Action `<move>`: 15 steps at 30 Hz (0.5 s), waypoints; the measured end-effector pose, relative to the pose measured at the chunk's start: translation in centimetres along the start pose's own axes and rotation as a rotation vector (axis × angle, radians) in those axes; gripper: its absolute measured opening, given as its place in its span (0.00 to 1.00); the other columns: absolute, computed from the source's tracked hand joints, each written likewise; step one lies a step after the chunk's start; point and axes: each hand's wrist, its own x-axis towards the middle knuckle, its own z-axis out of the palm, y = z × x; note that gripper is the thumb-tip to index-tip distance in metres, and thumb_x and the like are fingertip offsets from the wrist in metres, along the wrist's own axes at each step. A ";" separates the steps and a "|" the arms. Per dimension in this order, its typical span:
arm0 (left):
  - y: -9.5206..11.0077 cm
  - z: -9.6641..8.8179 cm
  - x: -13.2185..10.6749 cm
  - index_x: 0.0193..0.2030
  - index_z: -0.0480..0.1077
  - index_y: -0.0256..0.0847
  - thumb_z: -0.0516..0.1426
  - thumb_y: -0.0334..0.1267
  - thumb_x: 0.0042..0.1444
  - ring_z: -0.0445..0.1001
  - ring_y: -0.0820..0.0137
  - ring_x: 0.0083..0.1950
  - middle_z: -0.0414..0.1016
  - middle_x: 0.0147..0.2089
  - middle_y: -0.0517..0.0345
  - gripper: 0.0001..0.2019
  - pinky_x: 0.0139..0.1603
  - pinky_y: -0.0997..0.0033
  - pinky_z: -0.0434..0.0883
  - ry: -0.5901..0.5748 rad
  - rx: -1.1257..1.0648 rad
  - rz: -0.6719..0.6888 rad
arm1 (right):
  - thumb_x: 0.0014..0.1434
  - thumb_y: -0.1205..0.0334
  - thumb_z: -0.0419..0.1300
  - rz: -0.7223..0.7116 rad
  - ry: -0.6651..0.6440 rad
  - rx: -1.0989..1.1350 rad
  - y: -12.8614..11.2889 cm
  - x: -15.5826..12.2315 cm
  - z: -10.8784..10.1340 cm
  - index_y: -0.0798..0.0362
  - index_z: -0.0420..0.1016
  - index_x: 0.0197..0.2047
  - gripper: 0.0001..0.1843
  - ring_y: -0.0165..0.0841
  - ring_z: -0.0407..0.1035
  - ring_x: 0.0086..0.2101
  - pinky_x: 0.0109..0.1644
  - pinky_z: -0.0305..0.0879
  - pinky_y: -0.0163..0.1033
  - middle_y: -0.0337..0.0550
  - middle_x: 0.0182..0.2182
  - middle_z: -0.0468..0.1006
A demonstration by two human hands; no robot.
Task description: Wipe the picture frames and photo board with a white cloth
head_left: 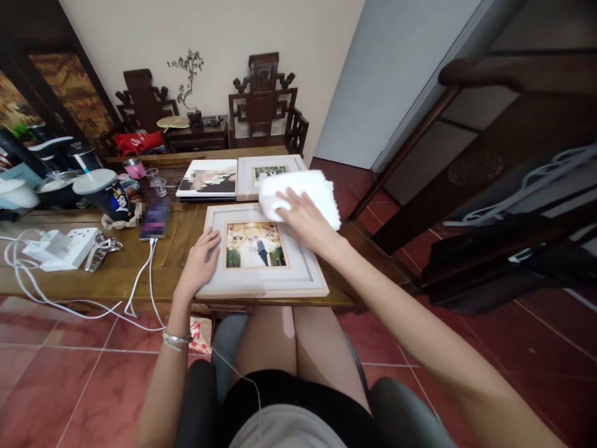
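Cloth (321,193) covers the upper right corner of the picture frame (261,281), which lies flat on the table (181,224). The person's right hand (305,221) spreads its fingers over it; any pinch cannot be told. The left hand (201,261), fingers close together, rests at the frame's left edge.

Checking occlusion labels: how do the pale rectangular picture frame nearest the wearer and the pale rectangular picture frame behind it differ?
- The near frame shows its photo whole; the far frame has its photo partly hidden by the fluffy white cloth in the right hand.
- The left hand rests on the near frame, away from the far frame.

Shared: both have wide pale borders around the photo.
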 end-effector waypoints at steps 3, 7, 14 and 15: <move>-0.3 0.0 0.1 0.56 0.72 0.37 0.48 0.33 0.61 0.59 0.62 0.70 0.70 0.63 0.49 0.20 0.71 0.50 0.56 0.018 -0.030 -0.009 | 0.54 0.82 0.51 -0.039 -0.133 -0.007 -1.1 0.3 1.2 0.60 0.72 0.53 0.25 0.54 0.53 0.63 0.61 0.52 0.64 0.61 0.62 0.65; -0.5 0.1 0.3 0.56 0.72 0.37 0.46 0.31 0.61 0.59 0.63 0.70 0.69 0.63 0.49 0.21 0.71 0.50 0.55 0.006 -0.010 0.014 | 0.54 0.81 0.51 -0.074 -0.203 0.018 -3.3 -3.0 -0.3 0.60 0.73 0.53 0.25 0.55 0.56 0.61 0.60 0.52 0.64 0.64 0.59 0.66; -0.2 0.0 0.1 0.60 0.67 0.31 0.46 0.38 0.64 0.55 0.59 0.72 0.63 0.67 0.41 0.22 0.71 0.49 0.54 -0.053 0.082 0.026 | 0.47 0.84 0.51 -0.161 -0.413 0.230 -6.6 -9.2 -7.2 0.56 0.76 0.50 0.29 0.51 0.67 0.53 0.54 0.64 0.55 0.59 0.50 0.74; -0.1 -0.1 0.1 0.61 0.67 0.31 0.46 0.39 0.65 0.54 0.58 0.72 0.63 0.67 0.41 0.22 0.71 0.49 0.54 -0.059 0.088 0.027 | 0.46 0.84 0.52 -0.159 -0.429 0.250 -6.8 -9.3 -7.6 0.55 0.76 0.49 0.29 0.50 0.68 0.52 0.53 0.66 0.53 0.58 0.49 0.75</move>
